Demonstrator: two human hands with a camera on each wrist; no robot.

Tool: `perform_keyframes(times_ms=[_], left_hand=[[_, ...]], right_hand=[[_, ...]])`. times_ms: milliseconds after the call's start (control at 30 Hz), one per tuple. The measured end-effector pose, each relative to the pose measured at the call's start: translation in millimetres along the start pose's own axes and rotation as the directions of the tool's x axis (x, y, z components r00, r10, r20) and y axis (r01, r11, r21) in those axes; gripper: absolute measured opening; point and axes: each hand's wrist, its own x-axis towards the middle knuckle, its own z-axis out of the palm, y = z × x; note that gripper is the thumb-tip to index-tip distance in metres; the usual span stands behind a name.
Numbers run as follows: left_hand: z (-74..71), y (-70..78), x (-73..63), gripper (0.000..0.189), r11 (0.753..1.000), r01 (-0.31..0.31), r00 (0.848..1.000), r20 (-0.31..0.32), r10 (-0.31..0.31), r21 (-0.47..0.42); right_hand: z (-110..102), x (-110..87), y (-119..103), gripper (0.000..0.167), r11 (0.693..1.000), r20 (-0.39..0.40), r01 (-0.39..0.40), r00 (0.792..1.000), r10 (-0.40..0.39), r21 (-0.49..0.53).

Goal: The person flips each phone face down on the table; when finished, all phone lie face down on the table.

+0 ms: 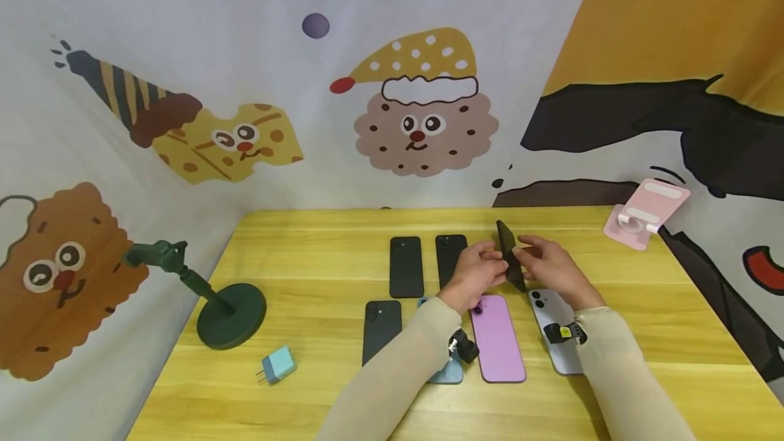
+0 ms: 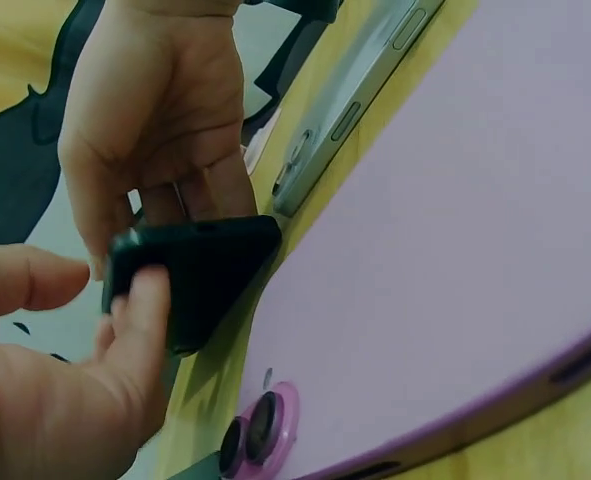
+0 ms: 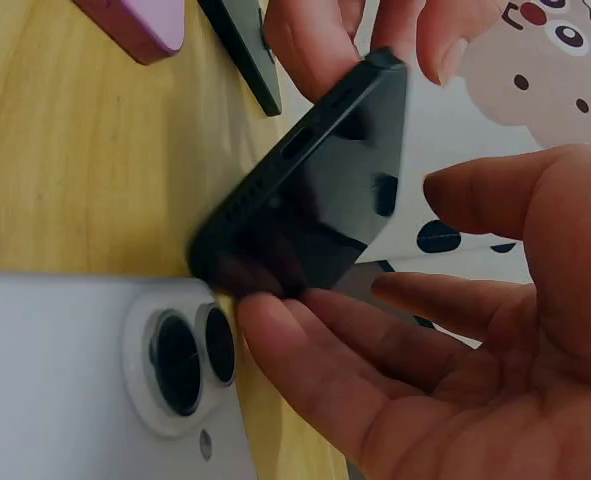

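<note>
A black smartphone (image 1: 507, 240) stands tilted on edge between my two hands, near the back of the wooden table. My left hand (image 1: 474, 272) has its fingers on one face, and in the right wrist view its fingers and thumb lie about the upper corner. Beneath the lower edge, my right hand (image 3: 445, 340) touches the phone with nearly straight fingers, its thumb apart from the screen. Directly in front lie a pink phone (image 1: 499, 339) and a white phone (image 1: 549, 312), camera sides up. The left forearm partly hides a light blue phone (image 1: 450, 374).
Three more black phones lie left of my hands: one at the back (image 1: 406, 267), another beside it (image 1: 450, 254), and one nearer (image 1: 381, 327). Farther left are a dark green stand (image 1: 229, 318) and a blue charger plug (image 1: 280, 363). A pink phone stand (image 1: 649, 209) occupies the back right corner.
</note>
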Motion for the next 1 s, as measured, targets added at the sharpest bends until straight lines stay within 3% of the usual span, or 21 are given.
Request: perform_keyframes(times_ms=[267, 500, 700, 833, 1000], left_hand=[[-3.4, -2.3, 3.4, 0.052, 1.0, 0.008, 0.995, 0.097, -0.01, 0.019], [-1.7, -5.1, 2.9, 0.049, 0.996, 0.05, 0.987, 0.145, -0.061, 0.078], [2.9, -5.1, 5.8, 0.05, 0.993, 0.047, 0.969, 0.237, -0.072, 0.11], [4.6, -6.2, 6.8, 0.054, 0.991, 0.065, 0.965, 0.244, -0.092, 0.12], [4.7, -7.8, 7.8, 0.058, 0.992, 0.085, 0.974, 0.201, -0.102, 0.092]], right_hand=[[2, 0.8, -5, 0.066, 0.995, 0.03, 0.004, 1.0, -0.007, 0.101], [-2, 3.0, -12, 0.069, 0.999, 0.013, 0.003, 1.0, -0.003, 0.049], [-9, 5.8, -11, 0.069, 0.999, -0.009, 0.004, 1.0, -0.004, 0.041], [-10, 7.0, -5, 0.063, 0.999, -0.04, 0.002, 0.999, 0.0, 0.042], [-10, 5.5, 1, 0.059, 0.998, -0.103, 0.005, 0.995, 0.001, 0.065]])
